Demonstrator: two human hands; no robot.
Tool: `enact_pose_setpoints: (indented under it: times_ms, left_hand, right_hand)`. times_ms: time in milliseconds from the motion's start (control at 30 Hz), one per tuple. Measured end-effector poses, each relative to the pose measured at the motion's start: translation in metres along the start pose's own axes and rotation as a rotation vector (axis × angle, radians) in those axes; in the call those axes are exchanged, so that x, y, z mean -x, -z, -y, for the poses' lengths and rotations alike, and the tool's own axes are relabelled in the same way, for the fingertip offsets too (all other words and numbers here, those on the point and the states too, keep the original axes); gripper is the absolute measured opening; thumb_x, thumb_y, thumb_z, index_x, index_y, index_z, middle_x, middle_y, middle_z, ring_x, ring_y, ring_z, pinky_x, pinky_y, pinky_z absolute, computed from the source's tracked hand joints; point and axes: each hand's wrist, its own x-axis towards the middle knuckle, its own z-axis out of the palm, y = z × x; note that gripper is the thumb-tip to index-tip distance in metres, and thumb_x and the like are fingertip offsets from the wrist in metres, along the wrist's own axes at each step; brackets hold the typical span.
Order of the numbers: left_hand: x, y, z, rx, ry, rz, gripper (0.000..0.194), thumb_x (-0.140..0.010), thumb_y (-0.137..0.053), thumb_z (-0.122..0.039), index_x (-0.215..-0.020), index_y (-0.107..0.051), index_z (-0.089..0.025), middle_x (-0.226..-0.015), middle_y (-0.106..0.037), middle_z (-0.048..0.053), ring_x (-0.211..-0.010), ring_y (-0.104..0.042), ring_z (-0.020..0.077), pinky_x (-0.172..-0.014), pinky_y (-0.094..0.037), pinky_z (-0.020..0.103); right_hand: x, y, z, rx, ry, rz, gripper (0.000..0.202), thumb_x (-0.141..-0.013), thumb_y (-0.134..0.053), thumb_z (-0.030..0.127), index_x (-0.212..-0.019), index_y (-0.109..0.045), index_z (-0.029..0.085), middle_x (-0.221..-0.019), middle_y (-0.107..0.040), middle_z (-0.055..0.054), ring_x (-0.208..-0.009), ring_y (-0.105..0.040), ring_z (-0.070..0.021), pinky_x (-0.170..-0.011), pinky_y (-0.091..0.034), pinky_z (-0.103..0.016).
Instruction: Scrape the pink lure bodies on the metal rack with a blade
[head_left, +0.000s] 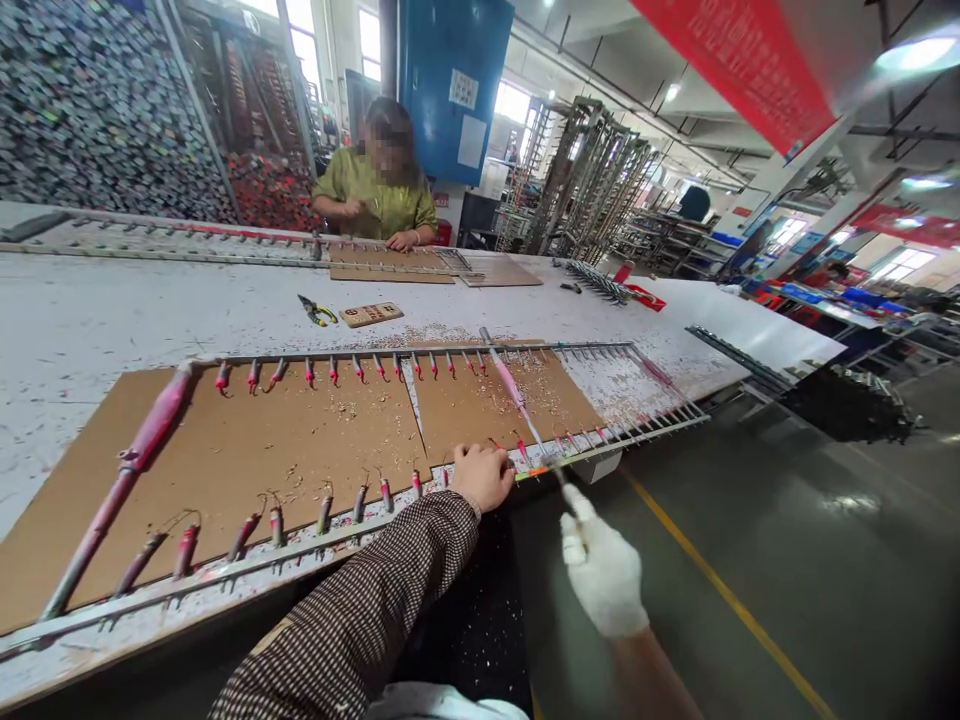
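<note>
A long metal rack (330, 540) lies across the near edge of the table, with several short pegs coated in pink and red along both bars. My left hand (482, 478), bare below a checked sleeve, has its fingers curled over the near bar. My right hand (604, 565), in a white glove, is closed around a thin tool (559, 478); its kind is too blurred to tell. The tool's tip is at the near bar, close to an orange mark and the lower end of a pink-coated crossbar (508, 382). A thicker pink crossbar (157, 420) spans the rack's left end.
Brown cardboard sheets (315, 430) strewn with chips lie under the rack. Pliers (316, 311) and a small wooden board (371, 314) lie farther back. Across the white table (187, 310) a co-worker (382, 190) sits at another rack. More dark racks (739, 355) lie at right.
</note>
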Motion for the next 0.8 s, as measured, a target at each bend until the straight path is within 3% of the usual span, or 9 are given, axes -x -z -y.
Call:
enact_pose_setpoints:
  times_ms: [67,100,233,300,400,500,667,800]
  left_hand:
    - [0.0,-0.001,0.0,0.004,-0.002,-0.001,0.022,-0.091,-0.05,-0.039,-0.086,-0.064,-0.022,-0.098,-0.072,0.006,-0.101,-0.057,0.0261,-0.098,-0.028,0.05]
    - [0.0,-0.001,0.0,0.003,-0.003,-0.004,0.023,-0.091,-0.05,-0.039,-0.085,-0.064,-0.022,-0.097,-0.073,0.006,-0.101,-0.057,0.0262,-0.098,-0.029,0.05]
    - [0.0,-0.002,0.0,-0.011,-0.002,-0.022,0.027,-0.093,-0.047,-0.041,-0.085,-0.065,-0.022,-0.095,-0.073,0.006,-0.1,-0.057,0.0269,-0.096,-0.029,0.05]
    - [0.0,-0.002,0.0,-0.013,-0.003,-0.023,0.026,-0.093,-0.046,-0.039,-0.086,-0.065,-0.023,-0.096,-0.072,0.006,-0.1,-0.057,0.0267,-0.096,-0.029,0.05]
    - [0.0,-0.002,0.0,-0.012,-0.003,-0.009,0.025,-0.092,-0.047,-0.04,-0.088,-0.065,-0.023,-0.098,-0.072,0.006,-0.101,-0.057,0.0269,-0.097,-0.028,0.051]
    - [0.0,-0.002,-0.001,-0.02,-0.012,-0.003,0.025,-0.091,-0.048,-0.04,-0.087,-0.065,-0.022,-0.097,-0.072,0.006,-0.101,-0.057,0.0274,-0.097,-0.028,0.051]
    - [0.0,-0.001,-0.003,-0.03,-0.011,-0.029,0.025,-0.091,-0.047,-0.037,-0.085,-0.065,-0.022,-0.098,-0.073,0.006,-0.101,-0.058,0.0266,-0.094,-0.03,0.05]
    - [0.0,-0.001,-0.003,-0.025,-0.004,-0.01,0.024,-0.09,-0.049,-0.038,-0.085,-0.066,-0.022,-0.098,-0.073,0.007,-0.101,-0.058,0.027,-0.096,-0.029,0.051]
  right_hand:
    - [0.004,-0.008,-0.002,0.049,0.038,0.108,0.045,-0.096,-0.04,0.031,-0.137,-0.059,0.028,-0.08,-0.076,0.0,-0.062,-0.068,-0.017,-0.061,-0.05,-0.025]
    - [0.004,-0.01,-0.002,0.052,0.033,0.099,0.045,-0.097,-0.039,0.031,-0.136,-0.06,0.028,-0.083,-0.076,0.0,-0.064,-0.069,-0.0167,-0.062,-0.051,-0.025]
    - [0.002,-0.002,-0.001,-0.033,0.024,-0.169,0.043,-0.099,-0.044,0.04,-0.132,-0.063,0.022,-0.103,-0.077,-0.007,-0.078,-0.071,-0.019,-0.075,-0.052,-0.027]
    - [0.0,-0.001,0.0,-0.033,0.07,-0.236,0.042,-0.098,-0.046,0.039,-0.132,-0.063,0.021,-0.099,-0.077,-0.008,-0.077,-0.07,-0.0195,-0.075,-0.052,-0.028]
    - [0.001,-0.009,-0.001,0.063,0.148,-0.096,0.04,-0.098,-0.042,0.033,-0.132,-0.064,0.026,-0.072,-0.073,-0.001,-0.056,-0.064,-0.0165,-0.058,-0.047,-0.025]
    - [0.001,-0.009,-0.001,0.107,0.18,-0.009,0.041,-0.098,-0.039,0.029,-0.132,-0.063,0.027,-0.068,-0.071,0.001,-0.052,-0.062,-0.0151,-0.052,-0.043,-0.024]
    - [-0.004,0.004,-0.002,0.06,0.183,-0.277,0.039,-0.099,-0.045,0.035,-0.131,-0.064,0.022,-0.077,-0.073,-0.003,-0.063,-0.064,-0.0175,-0.065,-0.047,-0.027]
    - [0.0,-0.009,-0.009,0.189,0.277,-0.085,0.042,-0.1,-0.036,0.031,-0.13,-0.065,0.025,-0.057,-0.063,0.001,-0.046,-0.056,-0.0165,-0.049,-0.039,-0.026]
